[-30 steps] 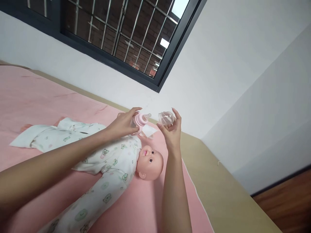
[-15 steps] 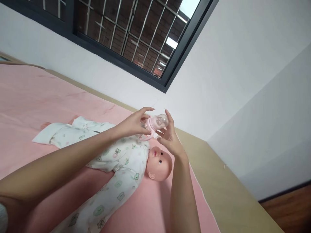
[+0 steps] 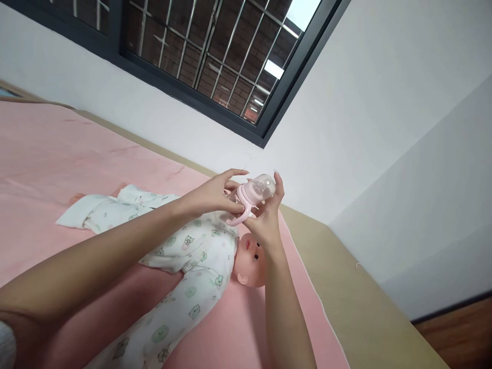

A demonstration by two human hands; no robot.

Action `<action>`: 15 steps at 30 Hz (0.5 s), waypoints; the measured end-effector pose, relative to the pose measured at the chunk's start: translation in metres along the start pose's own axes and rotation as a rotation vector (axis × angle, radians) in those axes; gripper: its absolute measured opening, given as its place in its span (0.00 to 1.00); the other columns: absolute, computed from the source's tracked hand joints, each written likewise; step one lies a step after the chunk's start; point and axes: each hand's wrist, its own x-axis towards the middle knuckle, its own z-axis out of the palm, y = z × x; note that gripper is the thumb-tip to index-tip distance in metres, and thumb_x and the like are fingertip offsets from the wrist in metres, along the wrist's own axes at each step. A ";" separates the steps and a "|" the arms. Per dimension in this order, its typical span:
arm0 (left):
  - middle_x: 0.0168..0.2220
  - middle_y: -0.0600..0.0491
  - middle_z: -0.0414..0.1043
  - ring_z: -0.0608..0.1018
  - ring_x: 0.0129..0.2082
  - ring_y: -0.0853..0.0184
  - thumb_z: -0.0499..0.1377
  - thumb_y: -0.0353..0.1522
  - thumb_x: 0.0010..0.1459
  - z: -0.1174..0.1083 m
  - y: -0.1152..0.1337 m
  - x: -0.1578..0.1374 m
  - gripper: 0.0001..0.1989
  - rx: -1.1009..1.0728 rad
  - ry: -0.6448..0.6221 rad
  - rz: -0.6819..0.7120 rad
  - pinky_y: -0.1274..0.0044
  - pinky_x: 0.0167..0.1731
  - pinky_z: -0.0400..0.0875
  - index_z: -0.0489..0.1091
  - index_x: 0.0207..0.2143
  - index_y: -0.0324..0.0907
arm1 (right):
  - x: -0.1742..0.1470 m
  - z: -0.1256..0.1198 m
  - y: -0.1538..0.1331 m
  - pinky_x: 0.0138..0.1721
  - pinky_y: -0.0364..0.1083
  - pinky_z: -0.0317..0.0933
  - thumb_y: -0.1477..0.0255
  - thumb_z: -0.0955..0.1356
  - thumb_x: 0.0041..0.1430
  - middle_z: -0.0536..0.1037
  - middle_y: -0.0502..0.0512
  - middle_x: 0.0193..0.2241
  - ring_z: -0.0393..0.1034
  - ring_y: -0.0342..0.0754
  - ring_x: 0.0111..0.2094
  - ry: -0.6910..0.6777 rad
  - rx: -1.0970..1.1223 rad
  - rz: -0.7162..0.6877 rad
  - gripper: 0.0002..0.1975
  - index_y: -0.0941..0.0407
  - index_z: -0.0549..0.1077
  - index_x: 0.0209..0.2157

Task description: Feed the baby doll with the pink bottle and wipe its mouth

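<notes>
Above the doll's chest and head, a clear baby bottle (image 3: pixel 258 190) with a pink collar, pink side handle and transparent dome cap is held tilted, its cap toward the upper right. My left hand (image 3: pixel 223 192) grips the bottle's body from the left, the thumb at the handle. From the right, my right hand (image 3: pixel 269 218) curls round the collar and cap, its index finger raised beside the cap; part of its fingers is hidden behind the bottle. Below lies a doll (image 3: pixel 215 251) on its back in white pyjamas with green animal prints. My right wrist covers part of its head.
A pink sheet (image 3: pixel 46 154) lies under the doll on a wooden surface (image 3: pixel 330 266), whose bare border shows at the right. White walls (image 3: pixel 384 102) meet in a corner behind it. A dark-framed window (image 3: pixel 200 97) with metal bars is above.
The bottle has moved slightly right and its cap tilts a little more upward. My right hand has closed in around it, and my right wrist now covers more of the doll's head.
</notes>
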 end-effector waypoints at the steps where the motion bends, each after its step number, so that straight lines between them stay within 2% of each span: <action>1: 0.52 0.46 0.74 0.76 0.50 0.57 0.67 0.34 0.44 -0.001 0.001 0.000 0.45 0.023 0.000 0.010 0.65 0.50 0.70 0.54 0.64 0.45 | 0.002 -0.006 -0.001 0.50 0.53 0.71 0.67 0.79 0.40 0.58 0.59 0.64 0.70 0.53 0.53 0.012 -0.021 -0.018 0.60 0.38 0.42 0.66; 3: 0.57 0.44 0.69 0.72 0.56 0.56 0.67 0.39 0.46 -0.006 0.004 -0.002 0.44 0.089 0.021 0.041 0.65 0.52 0.68 0.54 0.64 0.45 | 0.006 -0.026 -0.001 0.49 0.51 0.71 0.67 0.79 0.40 0.58 0.58 0.63 0.70 0.52 0.52 0.081 -0.068 -0.058 0.57 0.39 0.45 0.65; 5: 0.60 0.44 0.66 0.69 0.58 0.56 0.65 0.43 0.50 -0.013 0.011 -0.005 0.40 0.183 0.039 0.060 0.66 0.52 0.68 0.56 0.64 0.45 | 0.011 -0.055 0.007 0.47 0.49 0.71 0.67 0.78 0.39 0.58 0.57 0.62 0.70 0.50 0.51 0.208 -0.118 -0.094 0.56 0.39 0.46 0.64; 7: 0.60 0.46 0.66 0.70 0.58 0.56 0.61 0.44 0.55 -0.017 0.021 -0.012 0.36 0.290 -0.037 0.083 0.67 0.52 0.68 0.57 0.63 0.46 | 0.013 -0.086 0.026 0.47 0.49 0.71 0.67 0.78 0.38 0.57 0.57 0.62 0.70 0.48 0.49 0.339 -0.191 -0.086 0.55 0.40 0.47 0.63; 10: 0.57 0.50 0.69 0.73 0.55 0.59 0.57 0.43 0.61 -0.003 0.035 -0.026 0.27 0.414 -0.366 0.172 0.70 0.51 0.68 0.61 0.61 0.48 | 0.009 -0.125 0.066 0.48 0.50 0.68 0.66 0.78 0.35 0.58 0.58 0.61 0.68 0.48 0.50 0.509 -0.289 -0.003 0.54 0.45 0.50 0.62; 13: 0.54 0.49 0.73 0.75 0.51 0.60 0.57 0.37 0.61 0.040 0.033 -0.044 0.23 0.510 -0.719 0.360 0.72 0.48 0.69 0.66 0.58 0.44 | -0.003 -0.143 0.103 0.48 0.51 0.66 0.65 0.76 0.34 0.67 0.55 0.54 0.69 0.49 0.46 0.629 -0.456 0.160 0.51 0.47 0.54 0.61; 15: 0.51 0.46 0.75 0.76 0.50 0.56 0.58 0.35 0.59 0.074 0.018 -0.061 0.22 0.639 -0.898 0.597 0.69 0.48 0.69 0.69 0.55 0.41 | -0.012 -0.146 0.119 0.49 0.52 0.64 0.67 0.74 0.36 0.72 0.53 0.49 0.70 0.50 0.43 0.643 -0.632 0.285 0.47 0.48 0.57 0.60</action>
